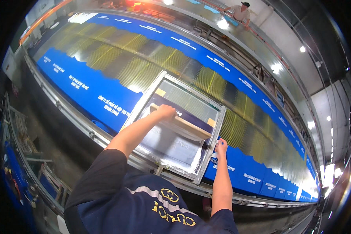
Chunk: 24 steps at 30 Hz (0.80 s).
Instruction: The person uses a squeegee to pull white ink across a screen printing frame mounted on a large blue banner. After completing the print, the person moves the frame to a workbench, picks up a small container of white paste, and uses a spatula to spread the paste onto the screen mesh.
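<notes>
A screen-printing frame point(221, 121) with metal rails lies tilted across the long table in front of me. Inside it, a wooden-handled squeegee point(193, 129) stands across the mesh point(175, 146), which has white ink smeared on its near part. My left hand point(167, 112) is closed around the left part of the squeegee's handle. At the frame's right rail, my right hand point(221, 146) is closed with its fingers curled against the edge; its exact grip is partly hidden. Blue sheets with white print point(105, 103) lie under and beside the frame.
Yellow-striped, shiny table surface point(167, 56) shows between two rows of blue sheets. A metal rail point(76, 124) runs along the near edge. Beyond stands another long table point(257, 46), with a person point(240, 15) at its far side. Racks point(46, 171) stand at lower left.
</notes>
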Motion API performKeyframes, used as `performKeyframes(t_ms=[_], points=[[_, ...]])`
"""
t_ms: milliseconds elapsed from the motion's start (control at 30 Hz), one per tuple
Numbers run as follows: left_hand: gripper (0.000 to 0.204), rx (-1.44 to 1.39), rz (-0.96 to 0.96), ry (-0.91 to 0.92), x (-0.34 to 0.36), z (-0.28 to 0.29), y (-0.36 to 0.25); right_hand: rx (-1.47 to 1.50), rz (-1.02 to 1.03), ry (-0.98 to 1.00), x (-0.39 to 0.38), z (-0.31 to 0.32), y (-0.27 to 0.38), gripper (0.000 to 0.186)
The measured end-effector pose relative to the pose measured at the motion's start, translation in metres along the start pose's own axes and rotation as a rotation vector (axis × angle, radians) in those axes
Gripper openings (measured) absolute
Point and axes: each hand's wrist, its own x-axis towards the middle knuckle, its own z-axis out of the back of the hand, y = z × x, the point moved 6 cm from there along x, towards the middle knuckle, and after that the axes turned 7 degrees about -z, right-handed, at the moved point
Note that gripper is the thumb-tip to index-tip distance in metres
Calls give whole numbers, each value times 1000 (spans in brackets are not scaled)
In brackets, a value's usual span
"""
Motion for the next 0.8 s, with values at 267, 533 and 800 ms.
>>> performKeyframes(t_ms=[267,533,800], points=[[29,-88,-44,-338,-123,-43,-50,72,140,62,-10,20,34,23],[38,-108,-78,-308,-226,-70,-80,-82,315,-238,-46,9,65,25],[33,49,-9,-391,-262,-1,72,-93,432,-305,-110,-127,85,25]])
